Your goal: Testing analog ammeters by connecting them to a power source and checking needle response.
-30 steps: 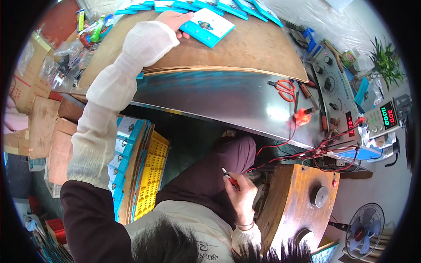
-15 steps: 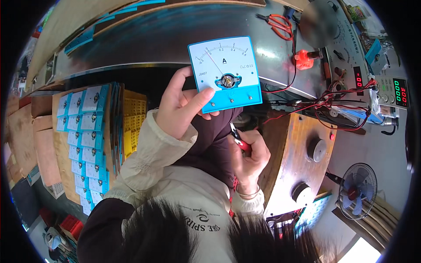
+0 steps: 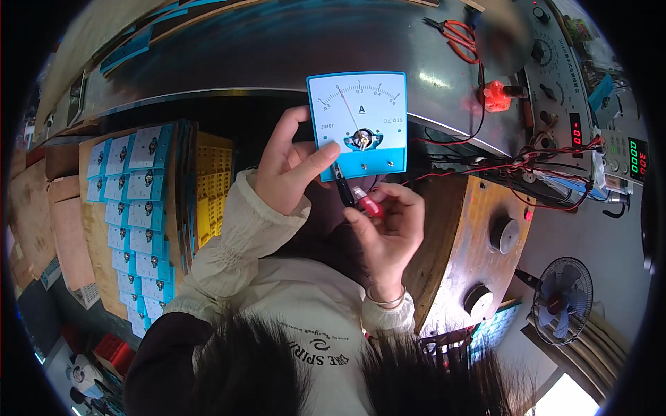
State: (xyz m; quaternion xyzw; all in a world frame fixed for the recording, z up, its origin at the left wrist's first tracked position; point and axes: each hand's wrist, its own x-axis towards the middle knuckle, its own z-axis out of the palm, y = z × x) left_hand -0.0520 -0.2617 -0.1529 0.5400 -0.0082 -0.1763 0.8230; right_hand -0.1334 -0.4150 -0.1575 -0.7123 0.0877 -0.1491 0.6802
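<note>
My left hand [image 3: 291, 163] grips a square blue meter [image 3: 357, 111] with a white dial, thumb on its lower-left front. Its needle leans left of the dial's middle. My right hand [image 3: 388, 243] is closed around two test probes, a black one [image 3: 345, 187] and a red one [image 3: 370, 204], just below the meter. The black probe's tip is at the meter's lower-left terminal, partly beside my thumb; whether it touches is hard to tell.
A metal bench [image 3: 270, 48] holds orange-handled snips [image 3: 461, 41] and a red insulated connector [image 3: 497, 96]. At right are instruments [image 3: 565, 69] with red wires, a wooden box [image 3: 472, 256] and a fan [image 3: 560, 300]. At left, boards hold several meters [image 3: 146, 208] beside yellow crates [image 3: 214, 187].
A second ago my left hand was on a meter at the upper board; now it holds one lower, in front of me. My right hand has brought the probes up to the meter's lower edge.
</note>
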